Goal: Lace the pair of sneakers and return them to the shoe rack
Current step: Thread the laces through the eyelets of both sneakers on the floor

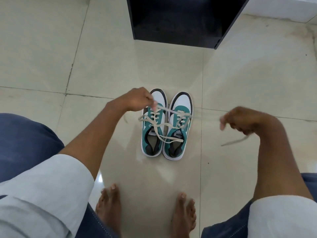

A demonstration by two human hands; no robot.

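Note:
Two teal-and-white sneakers stand side by side on the tiled floor, toes pointing away from me: the left sneaker (pixel 153 124) and the right sneaker (pixel 178 127). Cream laces (pixel 164 125) run through their eyelets and cross loosely over both shoes. My left hand (pixel 137 100) hovers over the left shoe's toe and pinches one lace end. My right hand (pixel 240 120), blurred, is off to the right of the shoes and grips the other lace end, whose tip (pixel 233 141) dangles below the fist. The lace stretches taut between both hands across the shoes.
A black open-fronted shoe rack (pixel 180 23) stands on the floor straight beyond the sneakers. My bare feet (pixel 145 213) rest just behind the shoes, knees in blue jeans at both sides. A white wall base (pixel 281 9) runs at the far right.

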